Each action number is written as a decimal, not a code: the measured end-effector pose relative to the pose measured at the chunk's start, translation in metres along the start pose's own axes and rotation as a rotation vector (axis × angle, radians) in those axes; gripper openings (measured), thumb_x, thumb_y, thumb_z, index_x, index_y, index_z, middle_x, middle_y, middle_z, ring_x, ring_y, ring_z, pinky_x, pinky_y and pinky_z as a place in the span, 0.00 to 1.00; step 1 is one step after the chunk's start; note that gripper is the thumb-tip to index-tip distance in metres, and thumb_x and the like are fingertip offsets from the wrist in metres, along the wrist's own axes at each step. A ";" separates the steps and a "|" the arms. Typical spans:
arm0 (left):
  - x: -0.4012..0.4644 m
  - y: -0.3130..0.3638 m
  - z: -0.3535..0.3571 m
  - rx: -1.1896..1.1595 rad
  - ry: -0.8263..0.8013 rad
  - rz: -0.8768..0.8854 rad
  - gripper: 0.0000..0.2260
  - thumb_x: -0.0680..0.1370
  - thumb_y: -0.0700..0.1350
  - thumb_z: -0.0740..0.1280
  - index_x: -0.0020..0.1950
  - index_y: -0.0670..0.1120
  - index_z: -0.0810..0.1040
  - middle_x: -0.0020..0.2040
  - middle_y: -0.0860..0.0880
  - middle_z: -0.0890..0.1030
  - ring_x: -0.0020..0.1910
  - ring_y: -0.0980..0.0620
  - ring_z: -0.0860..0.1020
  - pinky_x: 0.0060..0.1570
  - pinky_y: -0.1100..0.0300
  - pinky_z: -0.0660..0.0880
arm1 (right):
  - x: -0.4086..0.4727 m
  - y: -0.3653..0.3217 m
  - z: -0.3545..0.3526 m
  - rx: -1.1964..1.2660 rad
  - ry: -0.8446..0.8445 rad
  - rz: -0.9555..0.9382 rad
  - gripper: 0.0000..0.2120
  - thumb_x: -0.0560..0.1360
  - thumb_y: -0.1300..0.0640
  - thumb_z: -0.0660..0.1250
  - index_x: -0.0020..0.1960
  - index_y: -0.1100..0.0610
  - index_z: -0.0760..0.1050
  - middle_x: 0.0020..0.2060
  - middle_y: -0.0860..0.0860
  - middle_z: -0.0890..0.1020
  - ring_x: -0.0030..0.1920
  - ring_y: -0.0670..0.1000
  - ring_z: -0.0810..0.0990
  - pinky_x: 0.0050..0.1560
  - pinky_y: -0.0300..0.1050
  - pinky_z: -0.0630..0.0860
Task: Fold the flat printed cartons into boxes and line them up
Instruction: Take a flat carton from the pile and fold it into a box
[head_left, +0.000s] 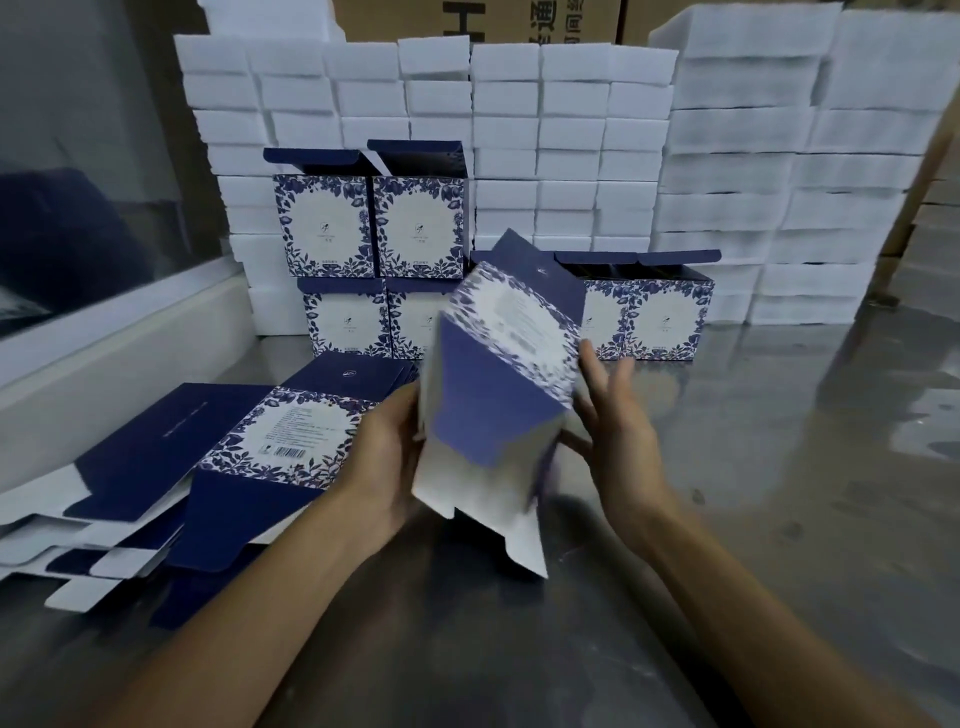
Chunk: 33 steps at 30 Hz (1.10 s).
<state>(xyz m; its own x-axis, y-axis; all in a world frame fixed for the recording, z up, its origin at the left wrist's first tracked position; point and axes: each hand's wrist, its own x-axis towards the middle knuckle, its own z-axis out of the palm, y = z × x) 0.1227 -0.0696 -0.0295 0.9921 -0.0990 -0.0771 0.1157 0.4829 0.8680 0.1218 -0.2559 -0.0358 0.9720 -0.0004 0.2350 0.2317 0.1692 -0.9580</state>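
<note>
Half-opened carton (498, 384) held off table, gripped by left hand (387, 457) at side edge; right hand (615, 426) spread flat against opposite panel, evidently for squaring. Bottom flaps left hanging below grip, unfolded.

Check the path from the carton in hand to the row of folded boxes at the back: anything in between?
Nothing visible blocks it. The carton is held up between the left hand and right hand, and the steel table ahead is bare up to the folded boxes. The flat carton stack lies off to the left.
</note>
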 end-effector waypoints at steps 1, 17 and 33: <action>-0.001 -0.005 -0.003 -0.035 -0.019 0.011 0.22 0.81 0.48 0.56 0.34 0.48 0.85 0.36 0.47 0.83 0.34 0.49 0.81 0.34 0.60 0.78 | -0.001 0.001 0.003 -0.070 -0.045 -0.049 0.33 0.75 0.29 0.56 0.77 0.39 0.61 0.74 0.35 0.66 0.74 0.37 0.64 0.72 0.45 0.65; -0.003 -0.011 0.002 0.014 -0.190 0.120 0.24 0.78 0.64 0.60 0.60 0.48 0.81 0.65 0.44 0.77 0.63 0.42 0.76 0.69 0.40 0.66 | -0.009 0.010 0.014 -0.323 -0.169 -0.150 0.44 0.67 0.29 0.65 0.77 0.34 0.47 0.60 0.41 0.76 0.59 0.42 0.75 0.65 0.44 0.68; 0.008 -0.023 -0.009 0.628 0.276 0.514 0.08 0.80 0.47 0.66 0.42 0.52 0.80 0.35 0.59 0.83 0.37 0.59 0.81 0.38 0.65 0.78 | -0.002 0.014 0.000 -0.341 -0.213 -0.125 0.49 0.71 0.40 0.75 0.81 0.44 0.47 0.61 0.16 0.65 0.61 0.19 0.64 0.54 0.18 0.66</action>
<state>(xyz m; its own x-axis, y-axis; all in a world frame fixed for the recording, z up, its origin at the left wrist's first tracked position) 0.1283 -0.0740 -0.0546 0.8995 0.2552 0.3546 -0.3195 -0.1694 0.9323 0.1233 -0.2538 -0.0500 0.9140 0.2092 0.3476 0.3819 -0.1549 -0.9111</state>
